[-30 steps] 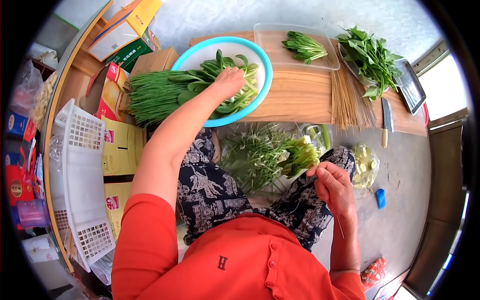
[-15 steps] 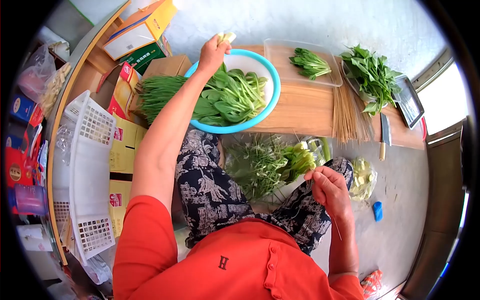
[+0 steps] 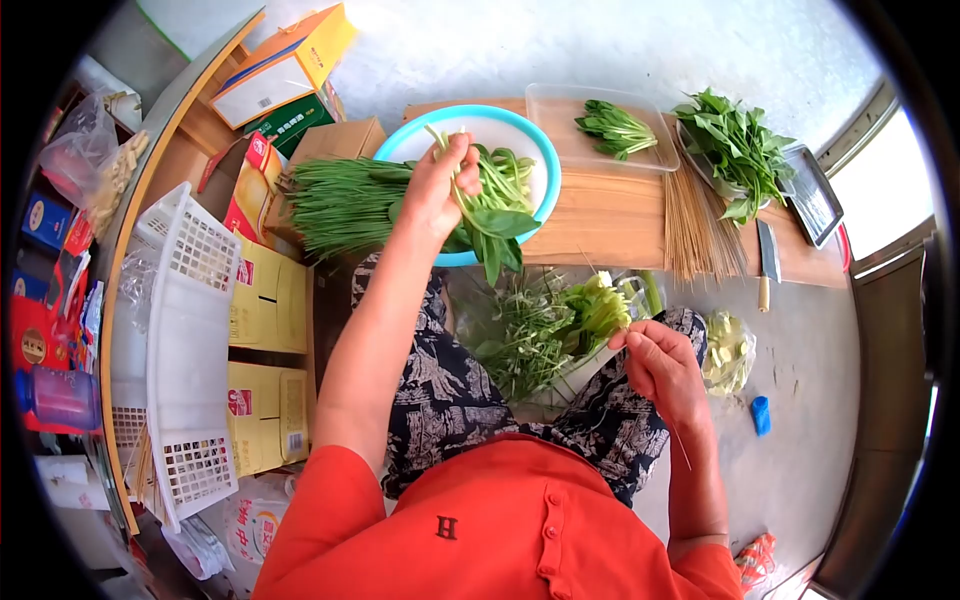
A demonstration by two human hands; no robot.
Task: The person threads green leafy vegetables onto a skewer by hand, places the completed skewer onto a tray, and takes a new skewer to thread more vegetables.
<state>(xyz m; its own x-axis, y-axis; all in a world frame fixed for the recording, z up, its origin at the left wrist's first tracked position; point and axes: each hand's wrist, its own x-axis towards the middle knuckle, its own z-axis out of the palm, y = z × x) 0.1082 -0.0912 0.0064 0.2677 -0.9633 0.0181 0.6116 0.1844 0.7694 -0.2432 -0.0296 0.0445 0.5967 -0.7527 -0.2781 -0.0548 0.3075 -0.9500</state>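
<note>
Currently, a wide basin (image 3: 552, 160) with a blue rim is sitting at the left end of the wooden desk (image 3: 595, 225), holding leafy greens and long, thin chives (image 3: 345, 205) that are spilling over its left side. A clear tray (image 3: 547, 125) is carrying a small bunch (image 3: 613, 128) of greens, while a larger leafy heap (image 3: 740, 155) is overflowing a dish farther right. On the floor, a plastic bag (image 3: 728, 352) is holding pale pieces.

Over the basin, the left hand (image 3: 437, 185) is clamping its grip on the stems of a leafy sprig (image 3: 500, 225). The sprig's stem ends are pointing up and to the left, and its broad leaves are hanging down and to the right, so its long axis is slanting. Its leaves are showing smooth and deep green, its stems paler.

Above the lap, the right hand (image 3: 665, 370) is pinching a thin stick (image 3: 684, 452) between closed thumb and fingers. The stick's lower end is slanting down to the right, beside the forearm. A cluster of greens (image 3: 600, 312) is sitting just beyond the fingertips, its stems looking yellowish-green and its cut ends whitish.
</note>
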